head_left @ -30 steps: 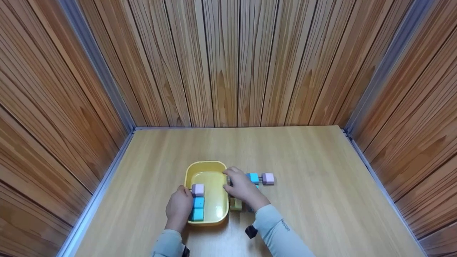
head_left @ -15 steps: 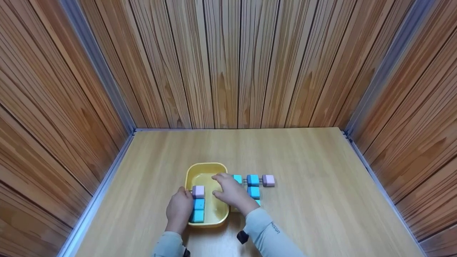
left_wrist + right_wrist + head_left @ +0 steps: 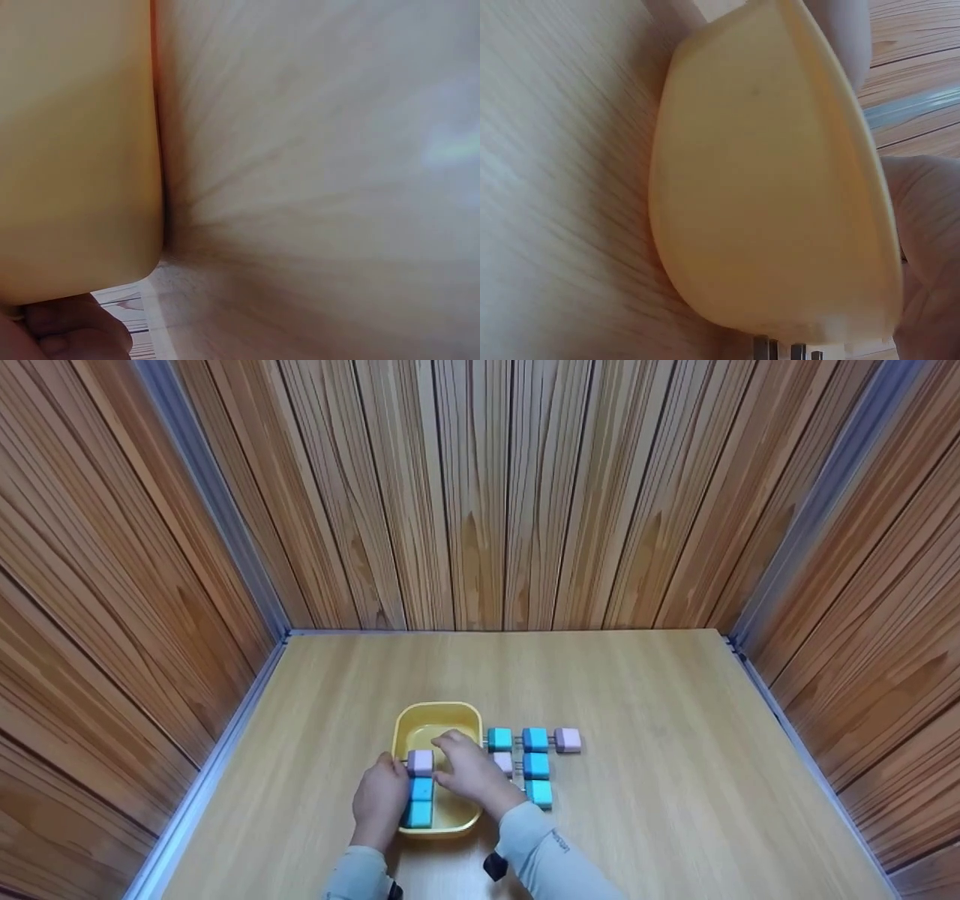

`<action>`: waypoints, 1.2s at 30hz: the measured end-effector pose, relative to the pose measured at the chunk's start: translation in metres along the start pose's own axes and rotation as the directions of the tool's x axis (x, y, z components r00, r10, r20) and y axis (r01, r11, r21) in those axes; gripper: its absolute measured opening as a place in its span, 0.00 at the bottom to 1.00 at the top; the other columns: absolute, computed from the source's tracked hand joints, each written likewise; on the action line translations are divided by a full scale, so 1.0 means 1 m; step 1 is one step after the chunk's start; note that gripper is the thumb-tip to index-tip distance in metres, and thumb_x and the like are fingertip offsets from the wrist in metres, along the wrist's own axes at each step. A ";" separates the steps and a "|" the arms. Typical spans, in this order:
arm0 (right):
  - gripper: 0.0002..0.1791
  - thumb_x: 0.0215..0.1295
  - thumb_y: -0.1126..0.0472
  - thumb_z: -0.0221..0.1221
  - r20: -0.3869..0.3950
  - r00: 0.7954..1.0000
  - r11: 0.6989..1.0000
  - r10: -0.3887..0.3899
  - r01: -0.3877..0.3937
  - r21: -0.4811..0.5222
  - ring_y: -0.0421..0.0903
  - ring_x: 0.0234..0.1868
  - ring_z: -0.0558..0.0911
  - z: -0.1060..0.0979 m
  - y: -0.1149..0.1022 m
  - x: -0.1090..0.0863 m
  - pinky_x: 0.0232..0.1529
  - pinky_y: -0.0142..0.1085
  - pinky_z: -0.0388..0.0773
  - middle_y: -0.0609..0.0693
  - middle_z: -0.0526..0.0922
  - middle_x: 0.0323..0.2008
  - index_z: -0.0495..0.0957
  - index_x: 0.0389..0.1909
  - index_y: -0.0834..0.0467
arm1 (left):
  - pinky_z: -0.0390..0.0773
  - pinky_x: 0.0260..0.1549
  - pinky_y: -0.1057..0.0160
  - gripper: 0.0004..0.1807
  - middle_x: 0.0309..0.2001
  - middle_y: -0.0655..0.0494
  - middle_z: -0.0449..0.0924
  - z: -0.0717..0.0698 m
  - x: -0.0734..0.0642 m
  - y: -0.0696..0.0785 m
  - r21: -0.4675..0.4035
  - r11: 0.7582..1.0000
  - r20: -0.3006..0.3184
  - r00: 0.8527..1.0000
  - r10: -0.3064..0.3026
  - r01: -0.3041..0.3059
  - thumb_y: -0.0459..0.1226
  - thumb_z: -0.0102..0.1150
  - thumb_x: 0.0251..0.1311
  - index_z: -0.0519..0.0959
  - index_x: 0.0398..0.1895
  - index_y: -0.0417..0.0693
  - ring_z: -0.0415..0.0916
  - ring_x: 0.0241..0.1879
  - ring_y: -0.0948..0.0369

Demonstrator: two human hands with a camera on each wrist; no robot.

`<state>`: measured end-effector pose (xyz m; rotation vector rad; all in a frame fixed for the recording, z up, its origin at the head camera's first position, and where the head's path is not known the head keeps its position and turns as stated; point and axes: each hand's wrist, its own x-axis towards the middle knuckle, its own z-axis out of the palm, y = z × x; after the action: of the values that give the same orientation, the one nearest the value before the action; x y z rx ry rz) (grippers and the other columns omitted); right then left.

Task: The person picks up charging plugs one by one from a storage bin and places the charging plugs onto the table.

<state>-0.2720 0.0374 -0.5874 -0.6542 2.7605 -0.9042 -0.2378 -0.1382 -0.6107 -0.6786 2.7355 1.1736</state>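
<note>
Fingers of the left hand [image 3: 379, 795] grip the left rim of the tray [image 3: 439, 706]; the right hand [image 3: 471, 771] is spread, seemingly empty. Blocks [image 3: 421, 790] look light, stiff, best side-pinched.

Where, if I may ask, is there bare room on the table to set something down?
Bare table lies between the tray and back wall, between the outer blocks and right wall, and between the left hand and left wall. Crowded: the left side inside the tray, where three blocks sit beside the right hand, and just right of the tray, among the outer blocks.
</note>
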 end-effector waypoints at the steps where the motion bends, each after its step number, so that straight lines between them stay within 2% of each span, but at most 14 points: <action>1: 0.32 0.70 0.51 0.65 0.001 1.000 1.000 -0.003 0.003 -0.003 0.47 0.67 0.75 0.001 -0.001 0.001 0.66 0.45 0.73 0.48 0.74 0.68 0.71 0.72 0.51 | 0.81 0.48 0.46 0.25 0.46 0.47 0.83 0.000 0.000 0.000 -0.004 1.000 0.001 1.000 0.001 -0.001 0.48 0.40 0.80 0.72 0.65 0.40 0.77 0.39 0.53; 10: 0.31 0.69 0.51 0.66 0.023 0.999 0.999 0.024 -0.024 0.027 0.45 0.67 0.75 0.006 -0.008 0.006 0.67 0.45 0.73 0.46 0.73 0.68 0.72 0.71 0.47 | 0.81 0.48 0.48 0.23 0.43 0.48 0.81 0.000 -0.001 -0.002 -0.016 1.000 0.015 1.000 -0.004 0.005 0.49 0.40 0.80 0.73 0.63 0.42 0.77 0.39 0.52; 15: 0.30 0.69 0.54 0.66 0.023 1.000 1.000 -0.011 0.011 -0.008 0.44 0.63 0.77 0.011 -0.011 0.008 0.66 0.43 0.74 0.46 0.75 0.65 0.72 0.70 0.49 | 0.80 0.39 0.53 0.21 0.37 0.50 0.80 0.000 0.000 -0.002 0.014 0.999 -0.011 1.000 0.030 -0.029 0.48 0.41 0.79 0.76 0.57 0.43 0.76 0.34 0.53; 21: 0.26 0.69 0.55 0.66 0.011 0.998 0.994 -0.059 0.060 -0.086 0.44 0.60 0.79 0.015 -0.014 0.011 0.64 0.42 0.75 0.47 0.77 0.62 0.75 0.67 0.50 | 0.72 0.28 0.57 0.17 0.30 0.50 0.77 -0.001 -0.001 -0.001 0.033 0.999 -0.039 0.998 0.039 -0.038 0.47 0.43 0.77 0.77 0.48 0.44 0.73 0.29 0.53; 28: 0.25 0.71 0.54 0.65 0.018 0.999 0.994 -0.038 0.040 -0.097 0.42 0.58 0.79 0.021 -0.016 0.013 0.63 0.42 0.76 0.45 0.77 0.61 0.74 0.67 0.47 | 0.74 0.31 0.58 0.19 0.33 0.50 0.77 -0.001 -0.001 -0.002 -0.008 1.000 -0.004 1.000 0.015 -0.015 0.48 0.42 0.78 0.76 0.52 0.45 0.74 0.32 0.53; 36: 0.20 0.71 0.60 0.62 -0.019 0.998 0.993 -0.062 0.060 -0.099 0.42 0.54 0.79 0.025 -0.016 0.014 0.62 0.42 0.77 0.45 0.79 0.56 0.78 0.63 0.49 | 0.75 0.33 0.57 0.19 0.33 0.50 0.77 -0.001 -0.001 -0.002 -0.017 1.000 -0.012 1.000 0.008 -0.008 0.48 0.41 0.79 0.76 0.52 0.45 0.75 0.33 0.53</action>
<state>-0.2723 0.0065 -0.5983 -0.7537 2.8338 -0.7954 -0.2361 -0.1397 -0.6112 -0.6792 2.7436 1.2000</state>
